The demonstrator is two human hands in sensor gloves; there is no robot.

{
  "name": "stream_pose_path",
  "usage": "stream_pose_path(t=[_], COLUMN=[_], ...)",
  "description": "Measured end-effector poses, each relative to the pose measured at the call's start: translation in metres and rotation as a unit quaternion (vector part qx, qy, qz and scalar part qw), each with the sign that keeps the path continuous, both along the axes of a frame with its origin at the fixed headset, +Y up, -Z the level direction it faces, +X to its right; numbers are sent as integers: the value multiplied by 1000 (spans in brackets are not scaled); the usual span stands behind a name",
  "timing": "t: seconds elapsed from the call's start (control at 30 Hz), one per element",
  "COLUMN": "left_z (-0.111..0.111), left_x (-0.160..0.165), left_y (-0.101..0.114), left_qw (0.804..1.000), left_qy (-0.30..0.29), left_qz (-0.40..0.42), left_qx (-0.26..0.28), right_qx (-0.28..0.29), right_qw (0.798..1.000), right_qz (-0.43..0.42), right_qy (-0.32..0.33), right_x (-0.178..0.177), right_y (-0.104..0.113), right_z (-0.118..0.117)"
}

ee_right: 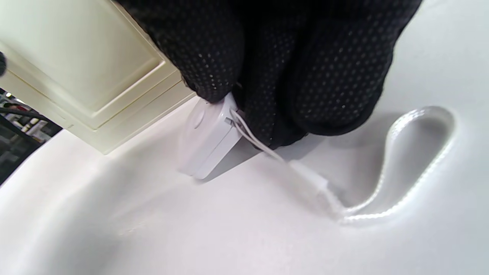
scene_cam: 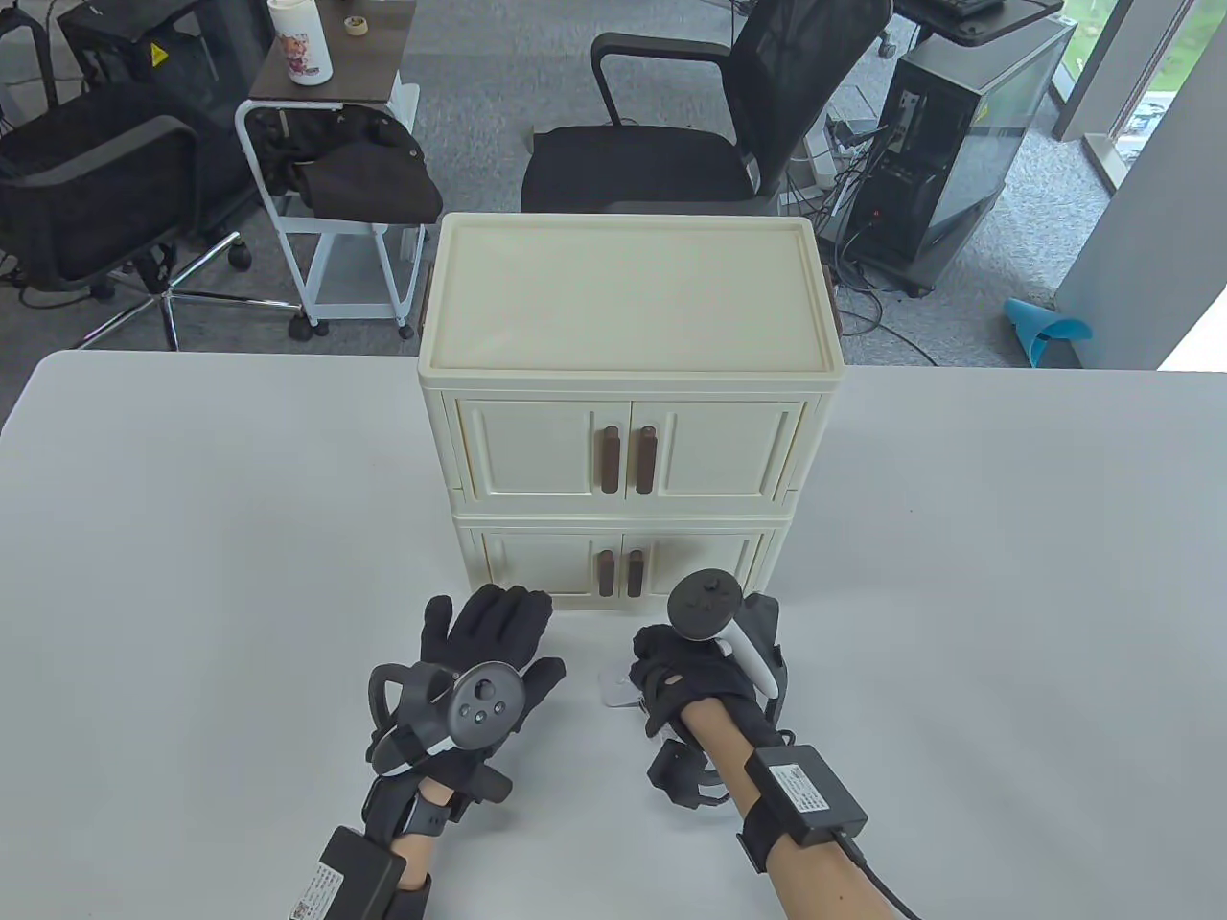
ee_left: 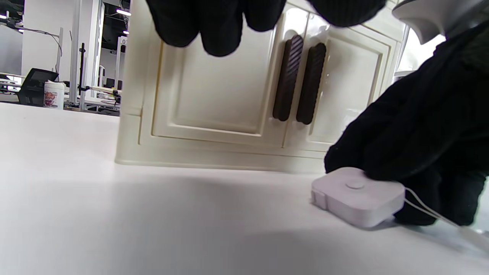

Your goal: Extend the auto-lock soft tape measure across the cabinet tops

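An office fills the upper part of the table view: a black mesh chair [scene_cam: 690,125] at top centre, a white rolling cart [scene_cam: 326,201] at upper left with a printed white bottle [scene_cam: 299,43] on its shelf, and a computer tower [scene_cam: 959,144] at upper right. Below it, a white tabletop [scene_cam: 192,575] carries a cream two-tier cabinet [scene_cam: 628,383] at the centre of the frame, its doors closed and fitted with dark brown handles [scene_cam: 628,458].

My right hand [scene_cam: 695,676], low and right of centre in the table view, rests its fingers on the tape measure [ee_left: 357,196], a small white square case with a round button on top that lies flat on the tabletop just in front of the cabinet's lower doors. In the right wrist view my fingertips [ee_right: 214,68] press on the near edge of the case, and a thin white cord runs from it to a looped white strap [ee_right: 412,168] lying on the tabletop at the right of that frame.

My left hand [scene_cam: 484,661], just left of the case, holds nothing; its fingers stretch loosely toward the cabinet's base and apart from the tape measure.
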State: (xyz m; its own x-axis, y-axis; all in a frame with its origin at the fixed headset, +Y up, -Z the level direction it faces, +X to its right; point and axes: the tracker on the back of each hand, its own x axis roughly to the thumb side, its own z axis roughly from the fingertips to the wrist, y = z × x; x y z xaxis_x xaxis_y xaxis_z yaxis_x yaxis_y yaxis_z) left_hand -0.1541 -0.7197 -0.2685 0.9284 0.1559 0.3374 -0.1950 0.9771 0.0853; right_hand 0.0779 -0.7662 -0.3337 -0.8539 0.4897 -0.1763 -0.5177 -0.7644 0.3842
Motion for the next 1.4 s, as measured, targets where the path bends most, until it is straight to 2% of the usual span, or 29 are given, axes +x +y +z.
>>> stream_pose_path(t=[0.17,0.37,0.5,0.63,0.8,0.93,1.13,1.4], left_z=[0,-1,-1,0,1,0,-2,-5], left_x=[-1,0,3,4,7,11,12,14], left_y=[1,-2,-3,-3,-8,-15,-27,-36], left_qw=[1000,1000,999,999,996,991,987,983], left_qy=[0,-2,-10,-16,-28,-32,-37,-39], left_qz=[-1,-15,-29,-42,-75,-115,-132,-149], left_qx=[-1,-6,-16,-17,-39,-59,-83,-100], right_qx=[21,37,104,169,218,228,206,180], right_qw=[997,999,993,979,965,959,959,959], right_qz=[75,30,-23,-68,-41,-1,39,66], right_qy=[4,17,58,96,142,166,191,209], right_x=[-5,6,19,34,48,53,56,54], right_y=[4,16,36,44,36,22,0,-12], right_z=[0,3,11,22,36,44,45,45])
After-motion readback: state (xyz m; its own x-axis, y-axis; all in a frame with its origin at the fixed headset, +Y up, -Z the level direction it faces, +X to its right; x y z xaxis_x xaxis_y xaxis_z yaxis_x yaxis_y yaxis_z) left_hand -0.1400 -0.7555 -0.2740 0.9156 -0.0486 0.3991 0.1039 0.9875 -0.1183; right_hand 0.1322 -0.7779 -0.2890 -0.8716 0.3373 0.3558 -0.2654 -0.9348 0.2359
